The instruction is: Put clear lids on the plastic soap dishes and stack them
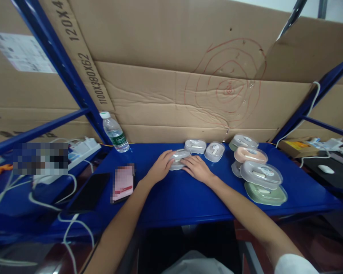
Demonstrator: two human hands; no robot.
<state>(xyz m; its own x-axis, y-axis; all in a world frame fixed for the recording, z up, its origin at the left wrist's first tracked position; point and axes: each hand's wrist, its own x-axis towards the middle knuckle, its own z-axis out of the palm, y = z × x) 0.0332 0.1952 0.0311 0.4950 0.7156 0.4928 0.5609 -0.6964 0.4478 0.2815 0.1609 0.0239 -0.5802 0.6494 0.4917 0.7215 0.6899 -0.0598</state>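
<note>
In the head view, a small grey food container with a clear lid (177, 166) rests on the blue table. My left hand (161, 167) grips its left side with the fingers curled round the edge. From the right, my right hand (198, 167) holds it, fingers over the lid and rim. Just behind stand two more lidded containers, a wide one (194, 146) and a smaller one (214, 152). To the right, several others are piled up: a peach one (250, 155), a grey one (261, 175) and a green one (265, 193) among them.
A water bottle (116, 133) stands at the back left against the cardboard wall (160, 95). Left of my arm lie a pink-screened phone (122, 182) and a dark flat device (88, 192). Cables and a power strip (84, 148) are further left; a white mouse (326, 169) lies far right.
</note>
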